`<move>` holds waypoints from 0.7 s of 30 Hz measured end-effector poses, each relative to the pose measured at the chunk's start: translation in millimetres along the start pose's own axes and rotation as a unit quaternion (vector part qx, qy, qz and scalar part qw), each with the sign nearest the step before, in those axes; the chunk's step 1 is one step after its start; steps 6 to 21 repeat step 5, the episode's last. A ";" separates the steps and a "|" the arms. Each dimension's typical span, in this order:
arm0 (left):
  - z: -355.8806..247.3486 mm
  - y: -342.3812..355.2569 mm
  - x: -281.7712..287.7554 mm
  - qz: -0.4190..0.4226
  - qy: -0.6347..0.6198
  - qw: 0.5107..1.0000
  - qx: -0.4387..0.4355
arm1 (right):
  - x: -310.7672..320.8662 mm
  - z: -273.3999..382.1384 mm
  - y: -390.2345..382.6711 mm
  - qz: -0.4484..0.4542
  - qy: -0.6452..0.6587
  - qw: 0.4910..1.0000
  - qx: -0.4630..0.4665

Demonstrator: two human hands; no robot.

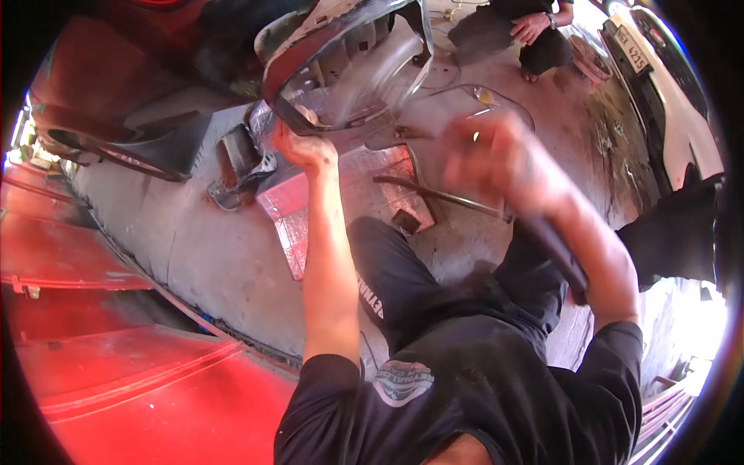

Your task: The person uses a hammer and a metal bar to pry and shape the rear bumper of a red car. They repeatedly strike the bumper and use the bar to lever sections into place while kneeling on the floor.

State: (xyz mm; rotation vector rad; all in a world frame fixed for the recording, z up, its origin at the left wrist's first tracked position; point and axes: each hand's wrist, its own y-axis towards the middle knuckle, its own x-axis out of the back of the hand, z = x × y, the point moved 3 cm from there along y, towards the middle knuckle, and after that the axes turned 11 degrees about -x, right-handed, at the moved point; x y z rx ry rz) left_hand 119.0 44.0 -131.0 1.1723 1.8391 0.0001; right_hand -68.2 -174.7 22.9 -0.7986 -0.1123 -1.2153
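Observation:
My left hand (306, 147) is closed around the lower edge of a dark, open-framed car body part (345, 124) at the top centre. Bent bare metal shows inside that frame, partly smeared by motion. To the right of it my right hand (484, 155) is raised, blurred and curled like a fist. A dark bar (554, 252) runs below the right forearm; whether its end lies in my fist is hidden by the blur. Beneath my hands a silver foil-faced sheet (287, 209) lies on the floor, with a thin dark rod (442, 198) across its right side.
A cut metal piece (240, 159) lies left of the sheet. A dark car body (147, 85) fills the upper left, red panels (116, 372) the lower left. Another person's hand (530, 28) rests near their knees, beside hoses on the floor. A white car (670, 101) stands right.

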 end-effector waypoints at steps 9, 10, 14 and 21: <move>8.4 8.3 3.1 -0.009 0.025 0.999 -0.047 | -24.6 2.5 -1.3 -0.022 0.158 0.983 0.094; 8.4 8.3 3.1 -0.009 0.025 0.999 -0.047 | -24.6 2.5 -1.3 -0.022 0.158 0.983 0.094; 8.4 8.3 3.1 -0.009 0.025 0.999 -0.047 | -24.6 2.5 -1.3 -0.022 0.158 0.983 0.094; 8.4 8.3 3.1 -0.009 0.025 0.999 -0.047 | -24.6 2.5 -1.3 -0.022 0.158 0.983 0.094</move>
